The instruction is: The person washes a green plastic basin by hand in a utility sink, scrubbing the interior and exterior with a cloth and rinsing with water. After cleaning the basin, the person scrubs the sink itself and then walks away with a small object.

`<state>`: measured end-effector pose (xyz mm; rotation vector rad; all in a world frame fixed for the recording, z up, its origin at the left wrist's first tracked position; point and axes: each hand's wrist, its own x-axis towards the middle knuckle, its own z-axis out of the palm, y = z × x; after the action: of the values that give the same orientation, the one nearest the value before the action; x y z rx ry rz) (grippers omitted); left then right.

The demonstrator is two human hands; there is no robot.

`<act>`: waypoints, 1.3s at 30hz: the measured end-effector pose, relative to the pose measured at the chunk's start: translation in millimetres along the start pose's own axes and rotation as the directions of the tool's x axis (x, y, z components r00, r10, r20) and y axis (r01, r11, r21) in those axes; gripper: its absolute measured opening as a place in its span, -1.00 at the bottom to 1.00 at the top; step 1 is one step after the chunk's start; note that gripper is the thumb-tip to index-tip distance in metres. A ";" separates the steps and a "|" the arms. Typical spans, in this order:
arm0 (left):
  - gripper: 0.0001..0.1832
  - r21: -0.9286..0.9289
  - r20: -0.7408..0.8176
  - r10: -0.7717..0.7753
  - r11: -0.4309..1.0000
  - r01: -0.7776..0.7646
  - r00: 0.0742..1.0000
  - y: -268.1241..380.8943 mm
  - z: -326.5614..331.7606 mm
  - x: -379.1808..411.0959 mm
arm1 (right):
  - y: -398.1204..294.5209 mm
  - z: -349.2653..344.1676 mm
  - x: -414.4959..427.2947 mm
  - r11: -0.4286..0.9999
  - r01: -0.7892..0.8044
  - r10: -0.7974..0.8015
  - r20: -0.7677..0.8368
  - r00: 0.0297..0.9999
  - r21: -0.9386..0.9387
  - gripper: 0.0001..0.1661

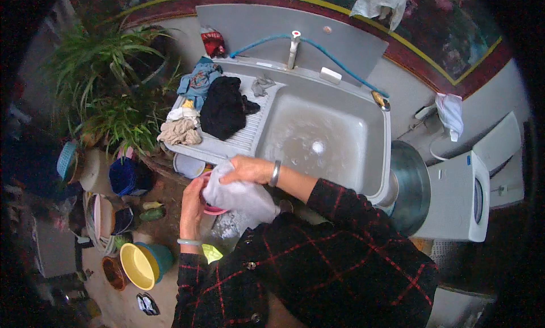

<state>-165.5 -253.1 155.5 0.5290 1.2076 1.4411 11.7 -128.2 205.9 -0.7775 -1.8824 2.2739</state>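
Observation:
A pale, whitish cloth (245, 196) hangs between my hands, in front of the sink's near left corner. My right hand (245, 169) grips its upper part, thumb over the fabric. My left hand (193, 198) is at the cloth's left edge, fingers partly hidden; whether they pinch it is unclear. Behind the cloth a pink basin (215, 209) shows in part. Cloudy water lies in the sink (315, 145). On its ribbed washboard side rest a black garment (223, 109), a blue patterned cloth (199, 82), a beige cloth (181, 132) and a small grey cloth (262, 85).
A faucet (293, 51) with a blue hose stands behind the sink, near a white soap bar (331, 75). Right are a large metal tub (411, 187) and a white appliance (453, 196). Leafy plants (115, 68), a yellow basin (138, 266) and a blue container (127, 177) are left.

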 end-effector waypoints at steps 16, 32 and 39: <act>-0.77 -0.167 -0.277 -0.251 0.963 0.211 0.928 -81.6 -36.8 -24.8 | -82.6 -405.6 -20.9 0.942 0.335 -0.126 -0.941 0.314 -0.015 -0.64; -0.74 0.567 -0.314 -0.368 0.667 0.483 0.876 -196.2 -77.2 -158.7 | 179.9 -250.2 -79.2 0.980 -0.079 0.195 -0.811 0.552 0.182 -0.52; -0.71 0.981 -0.124 -0.417 0.082 0.174 0.900 -210.6 -88.1 -172.9 | 249.9 -367.7 -140.7 0.552 -0.683 0.060 -0.795 0.604 -0.478 -0.67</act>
<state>-97.4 -476.1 -10.6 1.1935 1.8955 -0.0489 354.8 88.0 -24.3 -2.0439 -2.2766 0.7983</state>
